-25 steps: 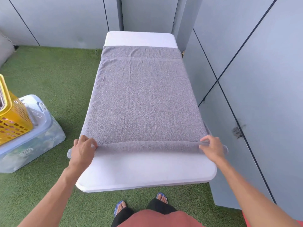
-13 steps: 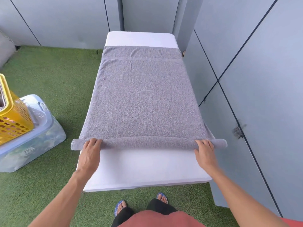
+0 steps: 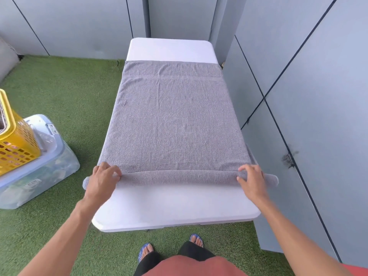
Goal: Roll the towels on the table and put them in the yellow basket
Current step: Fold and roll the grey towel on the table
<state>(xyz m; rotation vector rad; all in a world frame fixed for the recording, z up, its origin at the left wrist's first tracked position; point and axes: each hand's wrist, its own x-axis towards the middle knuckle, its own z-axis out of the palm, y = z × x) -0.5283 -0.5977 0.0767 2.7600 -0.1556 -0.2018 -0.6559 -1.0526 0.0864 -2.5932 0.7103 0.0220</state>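
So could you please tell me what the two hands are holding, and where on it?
Both grip the grey towel by its rolled near edge: the left hand near the left end, the right hand near the right end.

No legible txt; label on clear storage bin (image 3: 33, 182) prob. printed, too blurry.

— What does the towel (image 3: 173, 124) look like?

— Grey terry cloth, spread flat along the white counter (image 3: 171, 208), with a woven band near its far end. Its near edge is wound into a slim roll lying across the counter, both ends poking past the sides.

— And the yellow basket (image 3: 15, 140)?

— Off to my left, cut by the frame edge: yellow plastic with a perforated wall, sitting on a clear storage box. What is inside it I cannot tell.
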